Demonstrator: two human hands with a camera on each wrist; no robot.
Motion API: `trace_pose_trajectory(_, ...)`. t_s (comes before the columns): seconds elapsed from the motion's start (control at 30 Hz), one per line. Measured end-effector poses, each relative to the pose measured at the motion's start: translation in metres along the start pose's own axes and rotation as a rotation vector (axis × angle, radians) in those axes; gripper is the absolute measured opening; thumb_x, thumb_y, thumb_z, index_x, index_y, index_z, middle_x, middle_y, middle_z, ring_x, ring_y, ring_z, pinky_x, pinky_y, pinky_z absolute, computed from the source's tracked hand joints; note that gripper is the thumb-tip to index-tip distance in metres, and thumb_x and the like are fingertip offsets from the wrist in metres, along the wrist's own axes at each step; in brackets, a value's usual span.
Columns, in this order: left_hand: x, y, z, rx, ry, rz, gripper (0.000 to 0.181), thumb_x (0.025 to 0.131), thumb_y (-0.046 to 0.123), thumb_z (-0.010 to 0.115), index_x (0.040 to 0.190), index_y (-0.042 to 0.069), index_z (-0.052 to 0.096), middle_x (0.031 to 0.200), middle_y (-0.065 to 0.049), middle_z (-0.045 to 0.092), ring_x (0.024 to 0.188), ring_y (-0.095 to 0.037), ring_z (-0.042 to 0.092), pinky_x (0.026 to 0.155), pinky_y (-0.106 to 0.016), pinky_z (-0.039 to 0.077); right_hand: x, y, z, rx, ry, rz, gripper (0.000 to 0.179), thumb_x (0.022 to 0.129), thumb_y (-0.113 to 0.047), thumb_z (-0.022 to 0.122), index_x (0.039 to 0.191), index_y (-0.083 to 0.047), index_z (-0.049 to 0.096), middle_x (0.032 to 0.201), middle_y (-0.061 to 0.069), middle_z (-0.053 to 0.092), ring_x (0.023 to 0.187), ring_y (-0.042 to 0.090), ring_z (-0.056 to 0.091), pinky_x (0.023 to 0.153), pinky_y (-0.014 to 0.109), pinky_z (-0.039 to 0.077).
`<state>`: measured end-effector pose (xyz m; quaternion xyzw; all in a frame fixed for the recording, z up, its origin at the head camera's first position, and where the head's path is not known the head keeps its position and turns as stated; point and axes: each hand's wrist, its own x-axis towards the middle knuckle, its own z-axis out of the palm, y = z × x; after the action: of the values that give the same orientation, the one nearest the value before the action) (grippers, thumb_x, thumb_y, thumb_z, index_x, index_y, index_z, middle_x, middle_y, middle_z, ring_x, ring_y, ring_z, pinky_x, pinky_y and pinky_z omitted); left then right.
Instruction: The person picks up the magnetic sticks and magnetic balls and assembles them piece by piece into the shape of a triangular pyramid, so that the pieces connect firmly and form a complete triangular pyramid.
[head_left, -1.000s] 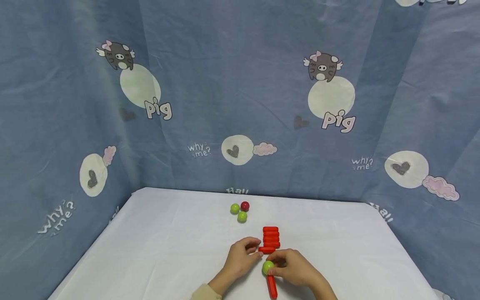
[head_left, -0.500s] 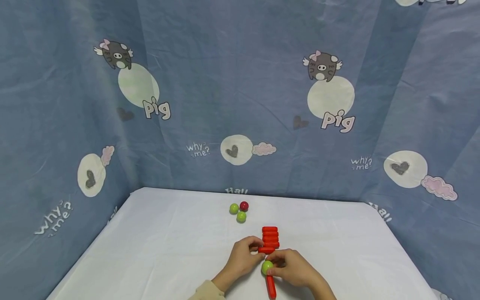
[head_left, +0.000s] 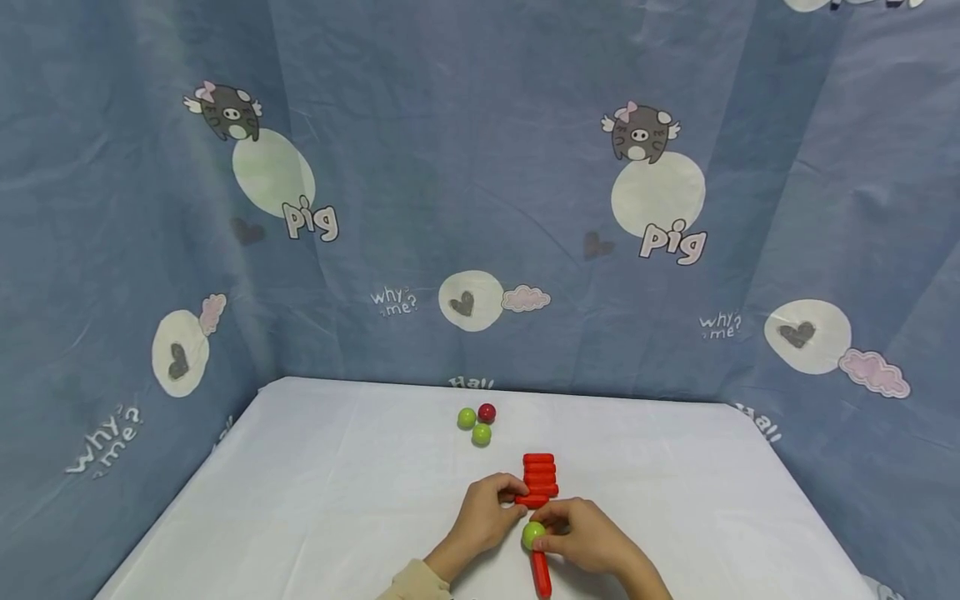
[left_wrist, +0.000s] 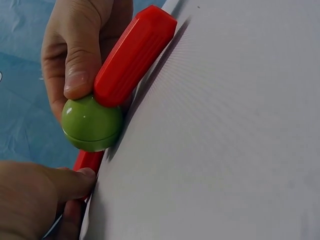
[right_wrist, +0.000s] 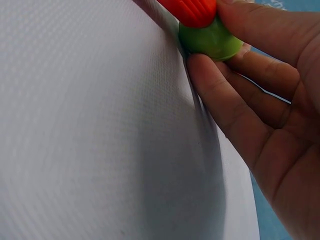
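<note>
Blue backdrop: the cloth (head_left: 480, 200), printed with pigs, hearts and clouds, hangs well beyond both grips.
White table: its covered top (head_left: 360, 483) lies under both grips.
Left hand: this hand (head_left: 482, 515) pinches the crosswise red rod (head_left: 532, 502) between thumb and fingers.
Right hand: this hand (head_left: 588, 537) pinches the green ball (head_left: 533, 535), thumb on its near side.
Row of four red rods: side by side (head_left: 540, 475), just beyond the left hand's grip.
Lengthwise red rod: on the person's side of the right hand's grip (head_left: 542, 575), its far end against the pinched ball.
Loose balls: two light green ones (head_left: 467, 418) (head_left: 482, 434) and a dark red one (head_left: 487, 412), clustered beyond the left hand's grip, farther off than the row.
</note>
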<state>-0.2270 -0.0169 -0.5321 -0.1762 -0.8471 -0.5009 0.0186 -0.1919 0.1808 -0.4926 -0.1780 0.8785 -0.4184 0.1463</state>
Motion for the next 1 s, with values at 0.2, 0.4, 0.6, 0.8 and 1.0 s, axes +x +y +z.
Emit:
trace_pose_trajectory(0.2, 0.000, 0.000, -0.001, -0.013, -0.020, -0.024, 0.019, 0.085, 0.000, 0.079, 0.098, 0.013, 0.074, 0.103, 0.000, 0.073, 0.092, -0.010, 0.069, 0.082, -0.024, 0.058, 0.001, 0.001, 0.000, -0.009, 0.002, 0.008, 0.026, 0.087, -0.027, 0.082, 0.108, -0.014, 0.076, 0.090, -0.005, 0.070, 0.081, 0.011, 0.060, 0.067, 0.024, 0.049)
trace_pose_trajectory(0.4, -0.004, -0.005, -0.006, -0.055, -0.032, -0.029, 0.018, 0.085, 0.001, 0.079, 0.098, 0.013, 0.074, 0.103, 0.000, 0.073, 0.095, -0.012, 0.070, 0.083, -0.025, 0.058, 0.001, 0.001, 0.002, -0.009, 0.005, 0.001, 0.025, 0.086, -0.027, 0.082, 0.107, -0.015, 0.076, 0.091, -0.005, 0.070, 0.081, 0.011, 0.060, 0.069, 0.023, 0.048)
trace_pose_trajectory(0.6, -0.010, -0.006, -0.018, -0.052, -0.044, -0.076, 0.017, 0.086, 0.005, 0.079, 0.097, 0.017, 0.074, 0.099, 0.004, 0.073, 0.092, -0.008, 0.068, 0.081, -0.023, 0.057, 0.003, 0.001, 0.002, -0.014, 0.009, 0.001, 0.026, 0.086, -0.028, 0.082, 0.108, -0.016, 0.076, 0.091, -0.006, 0.070, 0.082, 0.010, 0.061, 0.072, 0.023, 0.048)
trace_pose_trajectory(0.8, -0.017, -0.008, -0.029, -0.050, -0.033, -0.093, 0.016, 0.085, 0.006, 0.080, 0.097, 0.015, 0.074, 0.098, 0.001, 0.073, 0.092, -0.010, 0.067, 0.079, -0.022, 0.056, 0.005, 0.002, 0.001, -0.014, 0.016, 0.020, 0.028, 0.086, -0.029, 0.083, 0.108, -0.015, 0.076, 0.092, -0.005, 0.071, 0.083, 0.013, 0.061, 0.072, 0.025, 0.050)
trace_pose_trajectory(1.0, -0.024, -0.010, -0.035, -0.051, -0.029, -0.134, 0.016, 0.085, 0.006, 0.080, 0.097, 0.016, 0.074, 0.098, 0.002, 0.072, 0.092, -0.011, 0.067, 0.080, -0.023, 0.056, 0.005, 0.004, 0.004, -0.001, 0.032, 0.021, 0.028, 0.086, -0.029, 0.082, 0.109, -0.013, 0.075, 0.092, -0.004, 0.070, 0.084, 0.013, 0.062, 0.074, 0.024, 0.052)
